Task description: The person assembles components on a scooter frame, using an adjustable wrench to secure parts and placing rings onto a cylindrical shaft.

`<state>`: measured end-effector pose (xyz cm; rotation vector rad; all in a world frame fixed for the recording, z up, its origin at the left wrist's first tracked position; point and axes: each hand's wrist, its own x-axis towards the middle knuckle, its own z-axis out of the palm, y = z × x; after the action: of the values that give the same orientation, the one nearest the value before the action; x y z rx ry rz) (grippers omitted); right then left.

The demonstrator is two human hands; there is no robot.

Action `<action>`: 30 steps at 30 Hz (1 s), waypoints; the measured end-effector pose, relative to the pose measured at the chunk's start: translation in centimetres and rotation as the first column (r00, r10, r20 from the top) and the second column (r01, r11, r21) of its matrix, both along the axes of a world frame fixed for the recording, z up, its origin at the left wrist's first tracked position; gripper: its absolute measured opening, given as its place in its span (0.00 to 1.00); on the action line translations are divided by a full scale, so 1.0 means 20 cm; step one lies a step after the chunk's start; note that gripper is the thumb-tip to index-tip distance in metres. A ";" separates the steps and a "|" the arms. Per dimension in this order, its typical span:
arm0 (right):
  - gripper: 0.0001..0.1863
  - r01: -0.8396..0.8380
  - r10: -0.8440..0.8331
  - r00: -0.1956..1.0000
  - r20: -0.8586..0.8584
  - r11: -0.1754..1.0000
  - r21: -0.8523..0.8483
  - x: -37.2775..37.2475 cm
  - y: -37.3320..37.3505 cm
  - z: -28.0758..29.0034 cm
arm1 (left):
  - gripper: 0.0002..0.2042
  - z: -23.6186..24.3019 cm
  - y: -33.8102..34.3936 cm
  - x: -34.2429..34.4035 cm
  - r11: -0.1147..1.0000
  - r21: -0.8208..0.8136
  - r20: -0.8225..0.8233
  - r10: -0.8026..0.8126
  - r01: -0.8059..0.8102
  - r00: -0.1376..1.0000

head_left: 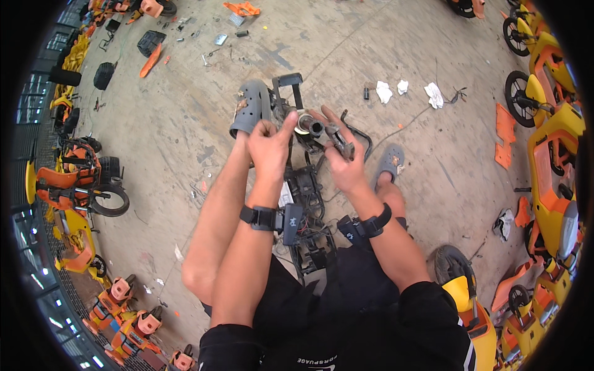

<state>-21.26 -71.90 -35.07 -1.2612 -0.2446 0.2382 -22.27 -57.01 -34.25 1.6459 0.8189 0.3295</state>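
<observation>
A black vehicle frame [300,204] with wiring stands between my legs, with a round steering tube and a pale ring [307,123] at its top. My left hand [269,142] is just left of the tube, fingers curled and thumb raised beside it; what the fingers hold is hidden. My right hand [343,154] grips a dark metal hand tool [339,141], perhaps pliers, just right of the tube opening, with some fingertips stretched up behind it. My left foot in a grey clog [247,105] is raised against the frame; my other clog [388,164] is on the floor.
Orange and yellow scooters [547,185] line the right, with more [80,185] along the left. On the concrete floor [383,49] lie orange panels [504,136], white crumpled scraps [434,94], a loose wire and small dark parts. A yellow scooter body [479,334] is close at my lower right.
</observation>
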 end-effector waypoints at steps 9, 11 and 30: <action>0.32 0.086 -0.088 0.993 0.080 0.996 0.023 0.06 -0.03 0.02 | 0.24 0.02 0.00 -0.03 1.000 -0.001 -0.005 0.027 -0.027 1.000; 0.31 -0.019 0.020 1.000 -0.011 0.999 0.050 0.12 -0.04 0.04 | 0.24 -0.01 -0.02 -0.04 0.999 0.006 0.028 -0.040 0.040 0.999; 0.32 0.158 -0.159 0.978 0.135 0.987 0.019 -0.10 -0.07 -0.06 | 0.25 0.08 -0.02 0.00 0.994 -0.039 0.095 0.101 -0.098 0.990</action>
<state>-23.27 -73.37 -36.25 -1.2836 -0.2597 0.0138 -22.29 -57.47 -32.55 1.5485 0.8308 0.4593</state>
